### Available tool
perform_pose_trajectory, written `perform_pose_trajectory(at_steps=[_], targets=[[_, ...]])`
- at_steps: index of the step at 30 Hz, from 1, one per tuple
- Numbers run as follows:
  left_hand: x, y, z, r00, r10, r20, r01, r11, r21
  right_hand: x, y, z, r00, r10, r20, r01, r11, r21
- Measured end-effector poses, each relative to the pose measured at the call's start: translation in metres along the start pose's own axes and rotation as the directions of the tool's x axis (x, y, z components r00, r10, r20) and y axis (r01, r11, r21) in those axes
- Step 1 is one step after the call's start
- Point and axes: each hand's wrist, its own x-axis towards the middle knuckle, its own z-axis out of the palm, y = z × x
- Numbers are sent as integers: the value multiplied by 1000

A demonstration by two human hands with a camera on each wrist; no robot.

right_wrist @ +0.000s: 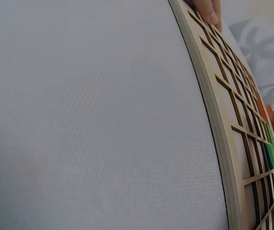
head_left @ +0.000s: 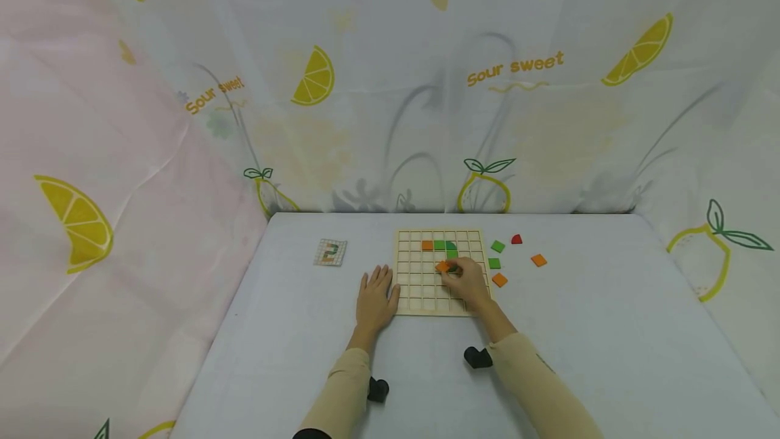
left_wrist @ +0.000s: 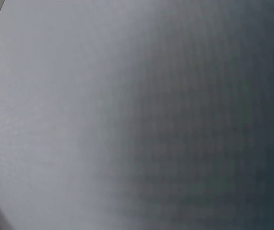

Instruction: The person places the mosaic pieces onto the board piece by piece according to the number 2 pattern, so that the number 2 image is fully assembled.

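Observation:
My right hand (head_left: pixel 466 283) pinches an orange square tile (head_left: pixel 442 267) over the middle of the wooden grid board (head_left: pixel 414 293); in the right wrist view that tile (right_wrist: pixel 273 122) stands tilted between thumb and fingers. Left hand (head_left: pixel 375 300) lies flat with fingers spread, its thumb at the board's left edge. On the grid sit an orange tile (head_left: pixel 428 245), a green square (head_left: pixel 439 244), a rounded dark green piece (head_left: pixel 451 246) and another green square (head_left: pixel 452 254). Below these, a dark green piece is partly hidden by the right fingers.
Right of the board lie two green squares (head_left: pixel 497 246), two orange squares (head_left: pixel 538 260) and a red rounded piece (head_left: pixel 516 239). A small card (head_left: pixel 330 253) with a gridded colour pattern lies to the left. Black wrist mounts (head_left: pixel 478 358) hang by both sleeves. Printed cloth backs the white table.

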Motion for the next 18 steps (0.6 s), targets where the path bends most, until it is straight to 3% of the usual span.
perform_pose_trajectory(at_steps=[9, 18], targets=[[0, 1, -1, 1000, -4, 9, 4, 1000, 4, -4, -2, 0, 1000, -24, -2, 24, 1000, 20], [0, 0, 1, 1000, -6, 13, 6, 1000, 9, -7, -3, -3, 1000, 13, -7, -12, 1000, 26]])
